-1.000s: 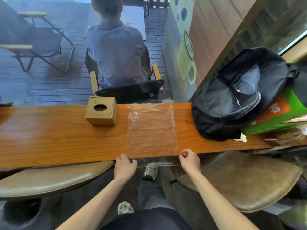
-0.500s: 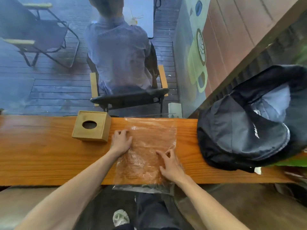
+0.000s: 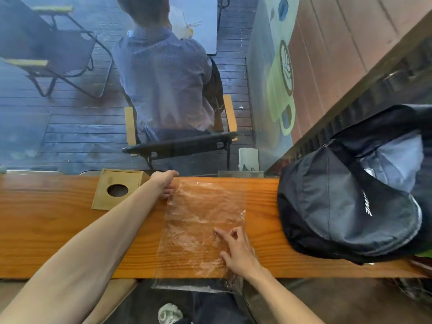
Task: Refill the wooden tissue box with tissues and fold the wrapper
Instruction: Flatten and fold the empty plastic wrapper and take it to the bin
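Fingers of my right hand [image 3: 236, 251] spread flat on the clear wrapper [image 3: 201, 228]; left hand [image 3: 164, 184] reaches its far corner, grip unclear.

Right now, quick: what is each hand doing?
Left hand: at the far left corner of the plastic wrapper, fingers curled; a grip cannot be told.
Right hand: open, fingers pressing the wrapper flat.

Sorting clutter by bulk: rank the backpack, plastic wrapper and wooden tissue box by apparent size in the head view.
1. Backpack, largest, though cut off at the frame edge.
2. Plastic wrapper, flat on the counter.
3. Wooden tissue box, clearly smallest.
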